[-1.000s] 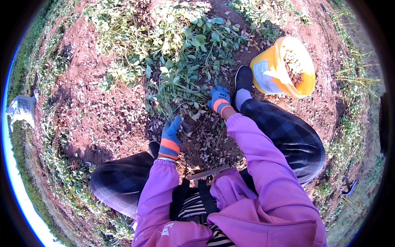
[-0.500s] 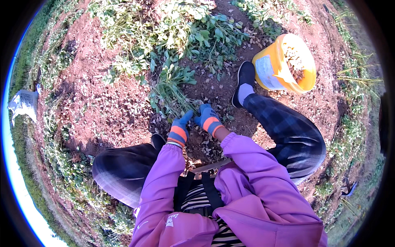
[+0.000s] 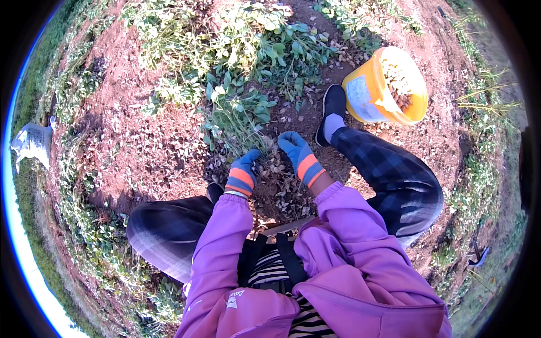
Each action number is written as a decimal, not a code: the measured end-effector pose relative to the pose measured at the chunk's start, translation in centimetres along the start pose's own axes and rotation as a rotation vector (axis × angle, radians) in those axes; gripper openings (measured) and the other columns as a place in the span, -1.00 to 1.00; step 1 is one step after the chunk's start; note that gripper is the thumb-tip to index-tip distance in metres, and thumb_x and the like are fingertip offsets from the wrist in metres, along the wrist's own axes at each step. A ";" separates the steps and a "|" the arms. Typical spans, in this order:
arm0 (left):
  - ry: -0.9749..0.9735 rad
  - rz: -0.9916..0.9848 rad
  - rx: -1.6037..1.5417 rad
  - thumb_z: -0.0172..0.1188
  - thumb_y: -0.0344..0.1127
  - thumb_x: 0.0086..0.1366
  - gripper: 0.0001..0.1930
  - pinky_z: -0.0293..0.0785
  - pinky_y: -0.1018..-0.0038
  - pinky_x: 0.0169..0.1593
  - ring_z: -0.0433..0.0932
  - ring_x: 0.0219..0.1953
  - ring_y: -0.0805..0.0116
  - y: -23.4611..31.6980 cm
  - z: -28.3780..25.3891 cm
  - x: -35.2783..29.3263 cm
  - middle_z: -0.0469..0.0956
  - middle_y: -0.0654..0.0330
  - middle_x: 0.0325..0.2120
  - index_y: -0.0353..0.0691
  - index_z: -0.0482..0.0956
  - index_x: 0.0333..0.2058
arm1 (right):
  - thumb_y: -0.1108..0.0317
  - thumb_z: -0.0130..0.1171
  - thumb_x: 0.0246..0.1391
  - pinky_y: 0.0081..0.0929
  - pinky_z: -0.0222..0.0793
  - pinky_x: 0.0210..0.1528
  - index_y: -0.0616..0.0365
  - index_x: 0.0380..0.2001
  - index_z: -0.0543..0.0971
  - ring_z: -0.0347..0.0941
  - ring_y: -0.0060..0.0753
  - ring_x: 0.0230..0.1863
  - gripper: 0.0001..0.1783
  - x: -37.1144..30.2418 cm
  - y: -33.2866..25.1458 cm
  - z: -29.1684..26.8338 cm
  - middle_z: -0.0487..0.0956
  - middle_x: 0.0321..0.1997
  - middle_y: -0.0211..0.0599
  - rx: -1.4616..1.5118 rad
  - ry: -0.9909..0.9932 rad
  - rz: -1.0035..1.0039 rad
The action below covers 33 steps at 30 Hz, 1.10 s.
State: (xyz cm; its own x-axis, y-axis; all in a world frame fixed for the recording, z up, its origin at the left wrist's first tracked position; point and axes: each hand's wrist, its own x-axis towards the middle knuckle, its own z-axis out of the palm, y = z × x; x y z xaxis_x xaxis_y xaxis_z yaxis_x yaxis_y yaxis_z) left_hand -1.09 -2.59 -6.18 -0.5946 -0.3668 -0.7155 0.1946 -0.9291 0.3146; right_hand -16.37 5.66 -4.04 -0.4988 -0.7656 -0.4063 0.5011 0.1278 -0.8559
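My left hand (image 3: 243,164), in a blue, grey and orange glove, is closed round the stem ends of a green leafy peanut plant (image 3: 239,121). The plant's leaves spread away from me over the soil. To the right, and apart from the stems, my right hand (image 3: 295,149) in a matching glove has its fingers curled in; whatever lies inside them is hidden. Beyond my right foot a yellow bucket (image 3: 366,84) leans toward the right, with many peanuts in their shells (image 3: 398,84) showing through its mouth.
More uprooted leafy plants (image 3: 236,39) lie in a heap ahead. Reddish soil (image 3: 141,135) with dry leaf litter surrounds me. My bent legs frame the work spot, my right shoe (image 3: 333,104) close to the bucket. A white sack (image 3: 32,143) stands far left.
My right hand has drawn away from the stems and my left hand, moving right and slightly up, fingers curling in. My left hand keeps its hold on the plant.
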 end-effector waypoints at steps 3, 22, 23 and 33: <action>-0.050 0.003 0.000 0.03 -0.35 0.10 -0.72 0.54 0.30 -0.25 0.54 -0.32 0.18 0.3 0.5 -0.6 0.52 0.01 -0.32 -0.38 0.45 -0.23 | 0.32 0.10 -0.04 -0.69 0.19 -0.33 0.10 -0.34 0.47 0.25 -0.70 -0.41 -0.83 -0.4 0.1 -0.4 0.42 -0.42 -0.58 0.040 0.050 0.186; -0.036 0.277 0.400 0.07 -0.32 0.11 -0.73 0.49 0.45 -0.40 0.52 -0.44 0.33 0.0 2.1 -2.7 0.53 0.15 -0.40 -0.30 0.46 -0.21 | 0.32 0.18 -0.13 -0.54 0.33 -0.29 0.25 -0.26 0.46 0.42 -0.49 -0.36 -0.67 -1.9 0.6 0.5 0.51 -0.32 -0.22 -0.522 -0.030 -0.188; -0.051 0.281 0.402 0.09 -0.32 0.11 -0.73 0.49 0.46 -0.40 0.52 -0.44 0.34 0.1 2.5 -2.9 0.53 0.16 -0.39 -0.29 0.46 -0.21 | 0.33 0.18 -0.14 -0.51 0.33 -0.29 0.24 -0.27 0.46 0.43 -0.42 -0.36 -0.68 -1.9 0.6 0.4 0.51 -0.33 -0.19 -0.555 -0.014 -0.223; -0.049 0.219 0.241 0.14 -0.31 0.09 -0.69 0.49 0.43 -0.27 0.52 -0.33 0.34 0.2 4.3 -4.5 0.53 0.15 -0.33 -0.32 0.46 -0.19 | 0.40 0.16 -0.21 -0.35 0.30 -0.37 0.18 -0.38 0.47 0.38 -0.13 -0.41 -0.77 -4.0 -3.5 2.6 0.43 -0.44 -0.13 -0.846 -0.118 -0.539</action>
State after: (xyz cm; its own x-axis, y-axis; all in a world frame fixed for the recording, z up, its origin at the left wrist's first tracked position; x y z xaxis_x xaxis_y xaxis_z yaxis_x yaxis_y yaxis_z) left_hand -1.72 -0.93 -0.23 -0.5966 -0.5489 -0.5855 0.1354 -0.7879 0.6007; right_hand -14.30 6.66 1.40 -0.4151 -0.9046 0.0965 -0.4592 0.1168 -0.8806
